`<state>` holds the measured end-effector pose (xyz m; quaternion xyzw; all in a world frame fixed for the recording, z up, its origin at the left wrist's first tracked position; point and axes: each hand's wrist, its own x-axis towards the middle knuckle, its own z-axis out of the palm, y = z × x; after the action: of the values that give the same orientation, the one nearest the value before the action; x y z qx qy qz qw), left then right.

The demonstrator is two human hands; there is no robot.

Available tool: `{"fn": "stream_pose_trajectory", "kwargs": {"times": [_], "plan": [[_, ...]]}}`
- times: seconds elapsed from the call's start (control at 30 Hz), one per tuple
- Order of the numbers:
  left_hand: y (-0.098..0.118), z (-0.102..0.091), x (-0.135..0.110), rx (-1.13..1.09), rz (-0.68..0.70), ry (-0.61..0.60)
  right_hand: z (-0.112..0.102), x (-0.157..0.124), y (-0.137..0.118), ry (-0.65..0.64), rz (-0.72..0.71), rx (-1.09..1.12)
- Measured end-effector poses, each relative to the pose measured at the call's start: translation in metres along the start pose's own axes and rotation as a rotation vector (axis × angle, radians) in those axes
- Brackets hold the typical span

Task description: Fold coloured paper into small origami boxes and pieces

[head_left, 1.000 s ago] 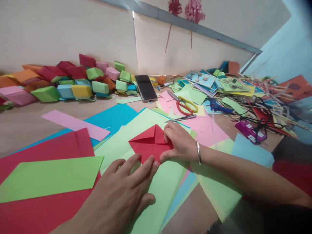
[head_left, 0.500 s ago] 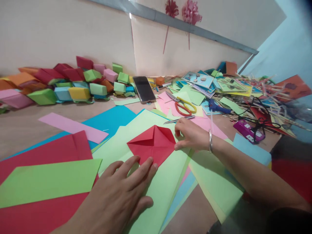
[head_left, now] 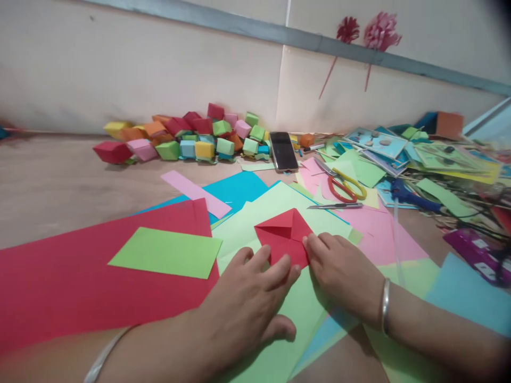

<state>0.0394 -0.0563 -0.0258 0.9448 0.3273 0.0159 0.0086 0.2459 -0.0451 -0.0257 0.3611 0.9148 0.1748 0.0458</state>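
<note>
A folded square of red paper (head_left: pixel 285 231) lies on pale green sheets (head_left: pixel 275 199), its flaps turned in toward the centre and the left flap slightly raised. My left hand (head_left: pixel 249 303) rests with fingers spread, fingertips at the paper's lower left edge and thumb held apart. At the right corner, my right hand (head_left: pixel 343 271) has thumb and fingers pressed together on the red paper. Part of the lower edge is hidden behind my fingers.
A green strip (head_left: pixel 165 252) lies on a large red sheet (head_left: pixel 99 276) at left. Beyond the work are a craft knife (head_left: pixel 335 206), scissors (head_left: pixel 345 186) and a phone (head_left: pixel 283 151). Several paper boxes (head_left: pixel 204 150) line the wall; a glue gun (head_left: pixel 415 196) lies right.
The view has swung left, so things sit further right. My right hand has closed on the red paper's right corner, and its upper right edge looks flatter. My left hand stays at the lower edge.
</note>
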Motion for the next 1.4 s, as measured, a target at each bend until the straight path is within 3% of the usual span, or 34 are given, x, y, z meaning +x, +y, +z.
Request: {"fn": "stream_pose_trajectory", "kwargs": {"times": [0.17, 0.33, 0.47, 0.57, 0.7, 0.8, 1.17, 1.4], "plan": [[-0.004, 0.005, -0.009, 0.047, 0.032, 0.069, 0.000, 0.002, -0.016, 0.003, 0.057, -0.060], [-0.006, 0.015, -0.020, 0.018, 0.025, 0.215, 0.002, 0.003, -0.019, 0.021, 0.084, -0.066], [-0.008, 0.017, -0.024, 0.095, 0.133, 0.323, -0.001, 0.001, -0.018, 0.049, 0.061, -0.094], [-0.010, 0.018, -0.023, 0.064, 0.169, 0.336, -0.003, -0.002, -0.017, 0.114, 0.033, -0.121], [-0.012, 0.024, -0.021, -0.131, 0.048, 0.352, -0.003, -0.003, -0.015, 0.207, -0.019, -0.128], [-0.013, 0.026, -0.020, -0.210, 0.038, 0.340, -0.003, -0.002, -0.015, 0.250, -0.041, -0.115], [-0.015, 0.017, -0.013, -0.127, 0.118, 0.376, -0.005, -0.003, -0.021, 0.221, -0.072, -0.141], [-0.015, 0.016, -0.016, -0.124, 0.104, 0.421, -0.008, -0.002, -0.014, 0.359, -0.024, -0.109]]}}
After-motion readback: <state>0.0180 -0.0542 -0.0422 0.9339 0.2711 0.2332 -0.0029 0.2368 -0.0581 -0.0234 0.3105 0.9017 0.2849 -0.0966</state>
